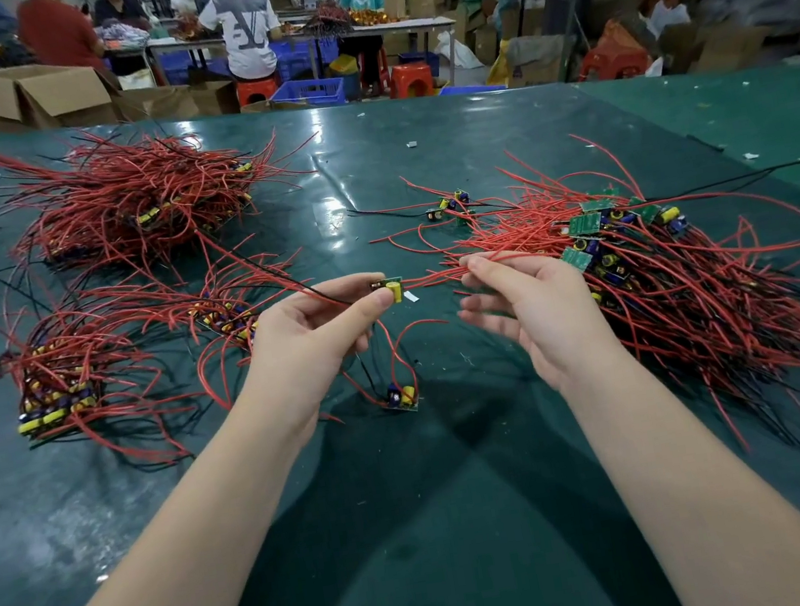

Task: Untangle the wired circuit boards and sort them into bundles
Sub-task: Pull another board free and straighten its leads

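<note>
My left hand (312, 339) pinches a small circuit board (390, 289) with a yellow part, held above the green table (447, 529). Red wires run from that board to my right hand (533, 303), which pinches them between thumb and forefinger. A second small board (403, 398) lies on the table below, its red and black wires looping up toward my left hand. A big tangled heap of boards with red wires (652, 265) lies just right of my right hand. Sorted bundles lie at the left (55, 388), beside my left hand (226, 315) and far left (134, 207).
A few loose boards (450, 204) lie in the middle beyond my hands. Small white scraps dot the table. Past the far edge, people work at other tables among cardboard boxes (37, 95), blue crates (306, 91) and orange stools (411, 79).
</note>
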Demonstrator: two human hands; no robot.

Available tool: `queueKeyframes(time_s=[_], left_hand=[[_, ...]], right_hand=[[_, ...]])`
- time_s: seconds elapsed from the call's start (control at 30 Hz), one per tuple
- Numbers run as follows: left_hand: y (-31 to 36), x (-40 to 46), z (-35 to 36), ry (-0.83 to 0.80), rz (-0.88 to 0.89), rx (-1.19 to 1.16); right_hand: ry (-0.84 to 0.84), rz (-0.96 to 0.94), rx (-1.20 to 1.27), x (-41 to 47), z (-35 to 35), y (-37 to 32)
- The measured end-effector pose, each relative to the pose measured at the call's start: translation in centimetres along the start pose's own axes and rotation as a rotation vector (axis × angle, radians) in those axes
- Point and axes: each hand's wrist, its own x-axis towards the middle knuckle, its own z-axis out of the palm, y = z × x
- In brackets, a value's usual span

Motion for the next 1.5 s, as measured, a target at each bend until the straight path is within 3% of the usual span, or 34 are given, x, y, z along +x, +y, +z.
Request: queueKeyframes(time_s=[0.2,0.6,0.9,1.13,1.37,1.5], left_hand=[[0.0,0.0,0.0,0.0,0.052,0.103],[-0.2,0.1,-0.1,-0.034,0.078,0.178],[-0.1,-0.1,0.2,-0.055,0.07,0.154],[-0.1,0.0,0.0,-0.044,0.066,0.161],[-0.1,0.0,-0.1,-0.032,0.053,0.15],[0.0,-0.1,0.1,-0.029,0.05,0.145]], right_hand=[[-0.022,-0.033,-0.211,0.1,-0.2,-0.1],[-0.081,0.255,0.341,0.5,-0.5,-0.6],[-0.014,0.089,-0.029,0.9,-0.2,0.2],[-0.037,0.112,-0.012,0.7,-0.5,-0.1],[-0.139,0.326,0.437,0.5,-1.0,-1.3],[-0.107,0.33,0.586,0.7,-0.8,-1.1]])
